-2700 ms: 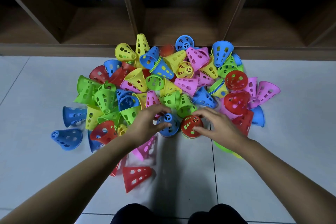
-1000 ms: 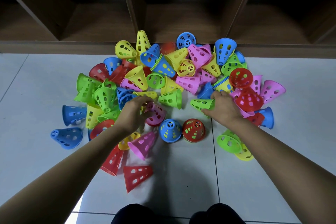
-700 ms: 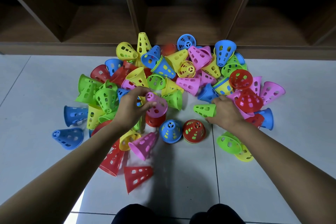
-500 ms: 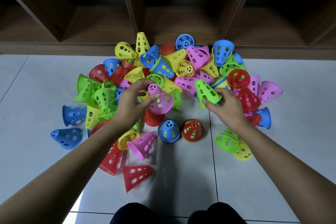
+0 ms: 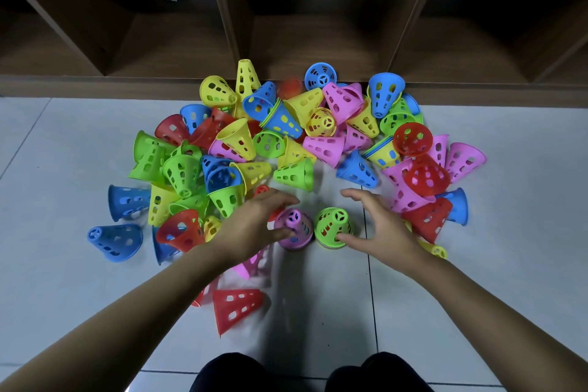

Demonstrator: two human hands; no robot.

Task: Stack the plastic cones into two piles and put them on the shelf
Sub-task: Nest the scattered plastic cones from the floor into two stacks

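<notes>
**Tiled floor, two piles barely begun, most cones loose**

The pale tiled floor (image 5: 477, 312) runs from the person's dark-clad knees (image 5: 232, 372) out to a dark wooden shelf.

Nearest, a single red cone (image 5: 237, 309) lies on its side. Its long axis runs along the floor, narrow end toward the person, wide mouth facing away.

Just beyond it stand the two starts, touching side by side: a pink-topped pile (image 5: 294, 227) and a green-topped pile (image 5: 332, 226). Both are upright, wide mouths down on the tile, narrow closed ends up, long axes vertical. Other coloured rims show under each, so each holds a few nested cones, though I cannot count them.

The left hand (image 5: 254, 223) arches loosely round the pink one, thumb against its side, fingers spread above it and not closed. The right hand (image 5: 378, 223) is wide open, thumb at the green one's base, fingers splayed clear of it. Neither grips anything.

Farther out lies the heap of cones (image 5: 299, 143), tumbled every way: on their sides, mouths up, a few nested by chance, one yellow standing upright at the back.

Beyond, the shelf (image 5: 286, 51) holds no cones in its visible bays. By my judgement the task is near its beginning: nearly all the stacking remains, and shelving is not yet started.
</notes>
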